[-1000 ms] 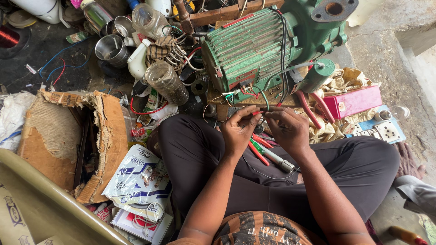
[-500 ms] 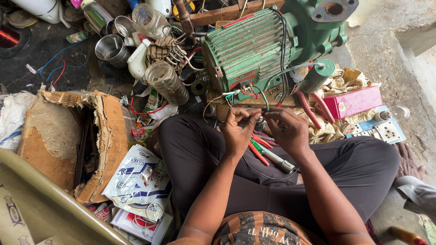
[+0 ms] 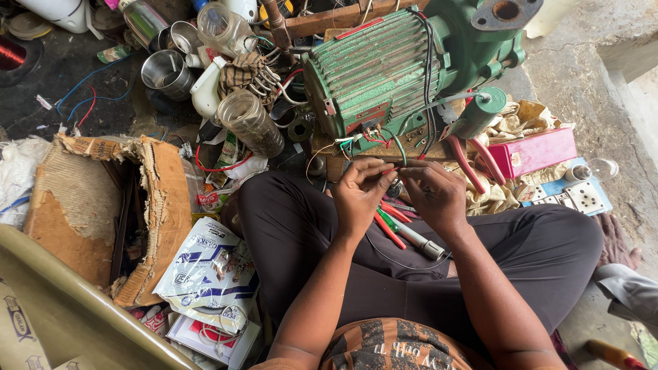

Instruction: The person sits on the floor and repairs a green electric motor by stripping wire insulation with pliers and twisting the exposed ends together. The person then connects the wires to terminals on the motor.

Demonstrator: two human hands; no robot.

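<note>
Thin wire [image 3: 396,168]: pinched at both ends, long axis level, spanning fingertip to fingertip; just below the green motor [image 3: 384,68]; left hand [image 3: 361,194] clamped on one end, right hand [image 3: 435,195] on the other, equally near; screwdrivers [image 3: 404,229] lie under the hands.

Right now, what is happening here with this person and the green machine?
A person sits cross-legged on the floor in front of a green electric motor. The left hand and the right hand meet in front of it, pinching a thin wire between the fingertips. Red and green wires hang loose at the motor's terminal side. Screwdrivers lie on the lap, red-handled pliers beside the motor, and a torn cardboard box to the left.
</note>
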